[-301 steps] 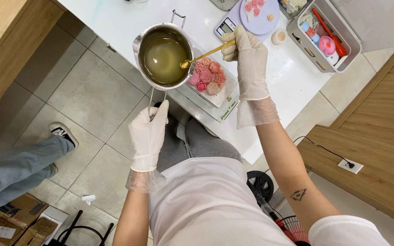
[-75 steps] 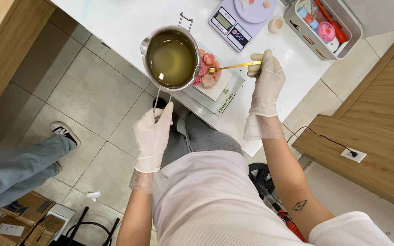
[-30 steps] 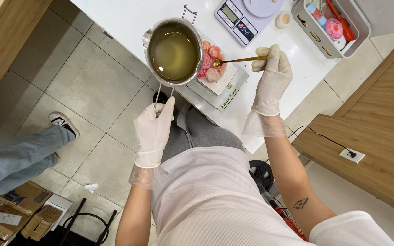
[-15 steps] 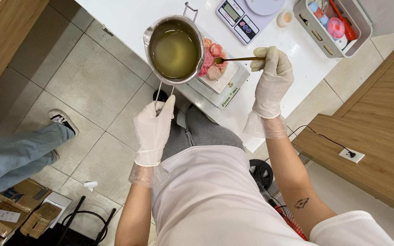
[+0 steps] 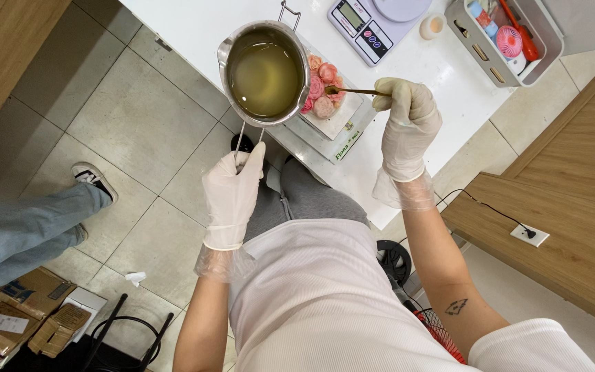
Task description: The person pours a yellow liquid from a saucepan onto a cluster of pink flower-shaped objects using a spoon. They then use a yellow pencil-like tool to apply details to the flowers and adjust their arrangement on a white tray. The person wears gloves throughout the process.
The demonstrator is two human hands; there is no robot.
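Altogether two gloved hands show, one steel saucepan, one spoon, two scales and one grey tray. The left hand, in the middle of the frame, has its fingers closed around the thin wire handle of the saucepan, so the pan sits just above the fingers, in the upper middle. The pan is full of yellow-green liquid and hangs over the edge of the white counter. The right hand, right of centre, pinches the end of a slim gold spoon between fingertips pressed together; the spoon points left to a cluster of pink rose shapes. These roses lie on a small scale, and the pan covers part of them, so their number cannot be counted. A second scale is cut off by the top edge. The grey tray in the upper right holds small items, hard to make out. Another person's leg in jeans enters at the left.
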